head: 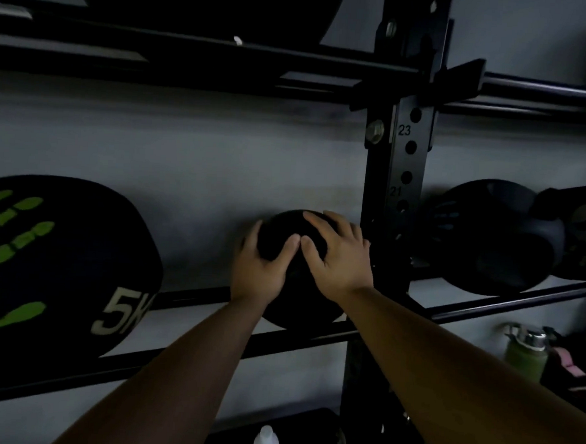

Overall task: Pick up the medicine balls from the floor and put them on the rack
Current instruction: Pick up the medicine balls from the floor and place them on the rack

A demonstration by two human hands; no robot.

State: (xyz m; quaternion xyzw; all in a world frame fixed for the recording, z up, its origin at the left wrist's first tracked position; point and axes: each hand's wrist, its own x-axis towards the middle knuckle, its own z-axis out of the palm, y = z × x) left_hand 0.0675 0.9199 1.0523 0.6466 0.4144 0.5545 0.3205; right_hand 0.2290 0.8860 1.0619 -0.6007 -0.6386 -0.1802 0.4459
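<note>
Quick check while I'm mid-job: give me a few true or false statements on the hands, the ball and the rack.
1. Both hands, left hand and right hand, are on the small black ball. True.
2. The ball lies on the floor. False: it sits on the rack rails.
3. The 5K ball has green handprints. True.
4. The 5K ball is right of the upright post. False: it is left of it.

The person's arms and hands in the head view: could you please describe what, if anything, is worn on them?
Nothing is worn on either one. The left hand and the right hand are bare, with no gloves, and no rings, watch or wristband can be made out in the dim light. Both forearms are uncovered right down to the bottom edge of the picture, so no sleeve shows.
</note>
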